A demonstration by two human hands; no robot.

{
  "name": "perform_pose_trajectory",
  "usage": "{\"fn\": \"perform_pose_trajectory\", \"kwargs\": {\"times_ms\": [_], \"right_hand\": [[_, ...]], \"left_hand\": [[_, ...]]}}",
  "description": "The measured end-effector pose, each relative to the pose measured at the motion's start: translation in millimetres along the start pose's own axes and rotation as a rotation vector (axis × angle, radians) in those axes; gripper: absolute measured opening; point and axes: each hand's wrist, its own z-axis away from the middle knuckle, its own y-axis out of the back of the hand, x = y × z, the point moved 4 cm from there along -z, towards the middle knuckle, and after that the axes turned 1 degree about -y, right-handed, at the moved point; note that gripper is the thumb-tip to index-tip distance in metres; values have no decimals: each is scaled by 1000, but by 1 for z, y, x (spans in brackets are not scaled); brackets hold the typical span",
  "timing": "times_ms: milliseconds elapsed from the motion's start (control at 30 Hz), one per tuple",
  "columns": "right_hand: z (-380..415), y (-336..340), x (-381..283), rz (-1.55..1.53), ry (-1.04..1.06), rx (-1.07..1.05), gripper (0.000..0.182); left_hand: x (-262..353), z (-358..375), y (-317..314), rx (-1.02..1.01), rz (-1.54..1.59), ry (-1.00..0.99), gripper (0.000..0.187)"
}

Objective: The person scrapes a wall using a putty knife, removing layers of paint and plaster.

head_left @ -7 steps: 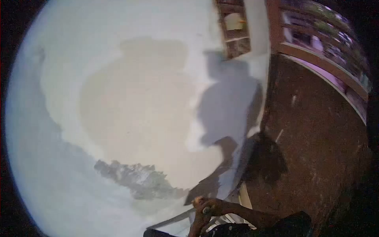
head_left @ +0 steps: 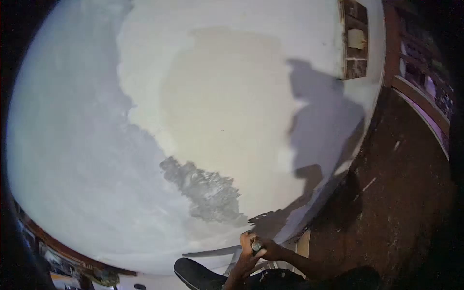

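The small round-ended thing (head_left: pixel 256 245) sat between left hand (head_left: pixel 247 245) and right hand (head_left: pixel 271 250), both curled around it (long axis unclear), before the wall (head_left: pixel 227 96).

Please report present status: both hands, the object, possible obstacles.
Left hand and right hand together at object, grip unclear. Object unidentifiable. Shadow on pale surface; no obstacle seen.

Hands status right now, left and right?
Left hand: closed around a small round-ended object, identity unclear.
Right hand: beside the left; grip can't be told.
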Motion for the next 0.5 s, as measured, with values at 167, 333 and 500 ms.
{"fn": "perform_pose_trajectory", "kwargs": {"times_ms": [167,333,500], "right_hand": [[-160,-60,-102,187,164,-11,32],[-138,-38,-218,8,664,242,27],[-100,27,-310,-286,1157,47,26]], "left_hand": [[-73,4,204,227,226,156,38],[-102,74,226,-96,-587,647,45],[-210,149,215,-477,-1165,644,47]]}}
